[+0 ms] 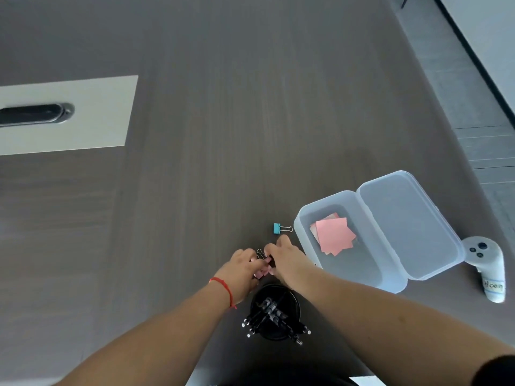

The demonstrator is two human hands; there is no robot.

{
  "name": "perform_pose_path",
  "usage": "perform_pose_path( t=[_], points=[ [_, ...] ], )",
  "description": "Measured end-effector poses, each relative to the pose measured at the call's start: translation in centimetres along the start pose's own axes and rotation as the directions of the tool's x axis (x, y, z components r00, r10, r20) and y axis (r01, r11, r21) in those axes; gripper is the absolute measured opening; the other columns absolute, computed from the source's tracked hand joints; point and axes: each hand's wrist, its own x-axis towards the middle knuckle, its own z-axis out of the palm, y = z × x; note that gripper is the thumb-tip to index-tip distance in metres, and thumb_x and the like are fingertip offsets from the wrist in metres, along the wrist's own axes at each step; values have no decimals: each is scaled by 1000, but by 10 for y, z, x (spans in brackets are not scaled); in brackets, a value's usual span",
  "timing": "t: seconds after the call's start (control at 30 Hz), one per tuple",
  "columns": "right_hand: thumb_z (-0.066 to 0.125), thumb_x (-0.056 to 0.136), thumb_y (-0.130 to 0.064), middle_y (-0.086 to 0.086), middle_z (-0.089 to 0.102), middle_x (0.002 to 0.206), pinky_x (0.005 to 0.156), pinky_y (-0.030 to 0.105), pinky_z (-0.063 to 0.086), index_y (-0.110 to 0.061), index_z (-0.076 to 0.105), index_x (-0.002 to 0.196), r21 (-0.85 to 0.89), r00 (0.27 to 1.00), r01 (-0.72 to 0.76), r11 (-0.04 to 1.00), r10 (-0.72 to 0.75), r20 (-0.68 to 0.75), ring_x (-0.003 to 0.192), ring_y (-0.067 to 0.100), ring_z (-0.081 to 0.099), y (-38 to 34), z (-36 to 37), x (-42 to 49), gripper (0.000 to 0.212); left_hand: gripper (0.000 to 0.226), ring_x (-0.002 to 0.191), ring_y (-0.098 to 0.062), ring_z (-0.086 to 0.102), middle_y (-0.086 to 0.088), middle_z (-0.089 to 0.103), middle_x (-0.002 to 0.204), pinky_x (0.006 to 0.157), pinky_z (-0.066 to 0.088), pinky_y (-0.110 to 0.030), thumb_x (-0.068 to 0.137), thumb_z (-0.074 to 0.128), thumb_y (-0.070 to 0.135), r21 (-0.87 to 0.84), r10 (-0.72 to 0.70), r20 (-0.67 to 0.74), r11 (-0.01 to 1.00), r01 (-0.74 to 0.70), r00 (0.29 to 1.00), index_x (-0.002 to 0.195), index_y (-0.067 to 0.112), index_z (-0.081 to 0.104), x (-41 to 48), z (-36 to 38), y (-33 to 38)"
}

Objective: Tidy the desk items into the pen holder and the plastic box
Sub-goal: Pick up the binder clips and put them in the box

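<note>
Both hands meet just beyond the black pen holder (274, 312), which holds several black pens. My left hand (243, 270) and my right hand (287, 260) are closed around a small cluster of binder clips (263, 260); pink bodies and wire handles show between the fingers. A blue binder clip (281, 228) lies alone on the desk just beyond my right hand. To the right, the clear plastic box (359, 263) stands open with its lid (412, 227) folded back; pink sticky notes (334, 235) lie inside it.
A white handheld controller (487, 267) with a label lies right of the box near the desk's right edge. A pale cable panel (92, 112) with a dark slot sits at the far left of the grey wooden desk (223, 135).
</note>
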Motion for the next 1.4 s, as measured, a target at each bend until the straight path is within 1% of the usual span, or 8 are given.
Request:
perform_pose_path(
  t=[0.53, 0.77, 0.87, 1.0, 1.17, 1.23, 1.3, 1.4],
  points=[
    [55, 85, 3, 15, 39, 122, 91, 42, 52, -12, 46, 128, -97, 998, -22, 995, 27, 52, 104, 35, 59, 0, -3, 4, 46, 28, 103, -31, 51, -16, 52, 114, 81, 44, -34, 84, 48, 8, -55, -150, -59, 988, 146, 987, 109, 5, 62, 6, -6, 6],
    [50, 94, -5, 10, 45, 114, 82, 27, 53, -14, 55, 117, 40, 998, -42, 998, 43, -35, 75, 18, 53, 6, 2, 3, 26, 32, 96, -24, 46, -7, 46, 106, 85, 43, -30, 78, 54, 5, -147, -256, -68, 959, 244, 964, 110, 6, 58, 9, -4, 4],
    [48, 96, -10, 6, 44, 111, 71, 22, 45, -14, 58, 113, 145, 994, -22, 989, 37, -101, 72, 18, 53, 3, -1, -2, 21, 27, 86, -20, 42, 0, 39, 97, 80, 43, -29, 77, 54, 1, -273, -371, -63, 899, 342, 927, 103, 7, 60, 7, -8, 3],
    [50, 94, -16, 1, 49, 109, 62, 8, 33, -22, 61, 99, 326, 972, 61, 943, 18, -235, 80, 11, 53, -1, -28, -14, 13, 23, 79, -25, 52, -2, 46, 90, 67, 42, -25, 72, 55, -3, -417, -471, -52, 811, 409, 881, 73, 20, 55, 1, -14, -3],
    [51, 92, -22, -2, 54, 90, 61, 21, 38, -35, 53, 79, 499, 862, 42, 866, 221, -456, 67, 11, 55, 47, -67, -47, 18, 29, 57, -20, 51, 2, 51, 70, 51, 44, -21, 76, 57, -3, -738, -602, -3, 539, 405, 798, 67, 24, 51, 6, -42, 7],
    [47, 92, -23, 3, 57, 95, 61, 25, 39, -36, 55, 85, 504, 840, -83, 860, 332, -428, 68, 16, 55, 77, -71, -63, 17, 25, 54, -18, 52, -2, 54, 74, 56, 47, -25, 77, 56, -4, -838, -602, 1, 435, 329, 799, 71, 21, 54, 18, -65, 22],
    [44, 95, -20, 6, 56, 110, 66, 24, 37, -27, 58, 104, 357, 872, -276, 892, 389, -297, 77, 19, 54, 97, -67, -76, 18, 25, 52, -16, 53, -2, 54, 74, 57, 47, -28, 79, 54, -6, -886, -563, -25, 396, 242, 826, 74, 19, 56, 32, -93, 45],
    [40, 96, -12, 8, 50, 127, 82, 26, 40, -16, 56, 117, 73, 922, -379, 922, 383, -55, 102, 25, 53, 107, -50, -82, 27, 25, 57, -13, 51, 1, 52, 73, 54, 49, -18, 81, 56, -6, -836, -328, -127, 543, 77, 936, 77, 19, 57, 53, -125, 94]
  ],
)
